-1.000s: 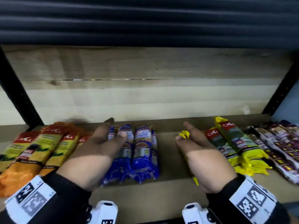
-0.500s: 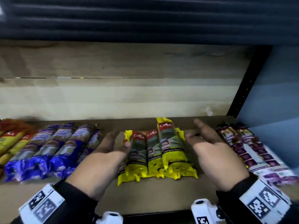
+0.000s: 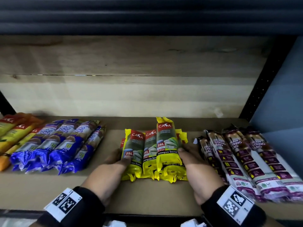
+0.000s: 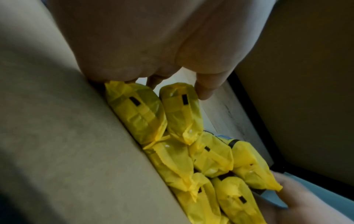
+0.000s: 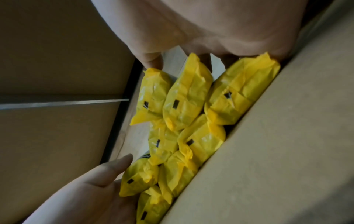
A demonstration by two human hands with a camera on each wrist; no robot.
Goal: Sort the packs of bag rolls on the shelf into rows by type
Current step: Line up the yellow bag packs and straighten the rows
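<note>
Several yellow Casa 25L packs (image 3: 165,145) lie stacked in a tight group mid-shelf, one pack riding on top. My left hand (image 3: 122,158) grips the group's left side, thumb on the outer pack. My right hand (image 3: 184,153) grips the right side, thumb against the top pack. The other fingers are hidden behind the packs. In the left wrist view my left hand (image 4: 172,72) sits over the yellow packs (image 4: 182,136). In the right wrist view my right hand (image 5: 191,57) does the same on the yellow packs (image 5: 185,103). Blue packs (image 3: 62,145) form a row at left.
Orange and yellow packs (image 3: 14,133) lie at the far left. Purple and white drawstring packs (image 3: 237,158) lie close to my right hand. The cardboard-lined shelf (image 3: 147,194) has a wooden back wall (image 3: 131,95) and a black upright (image 3: 262,79) at right.
My view swung right from the blue packs to the yellow ones. Both hands, held flat and apart before, have closed in on the sides of the yellow group.
</note>
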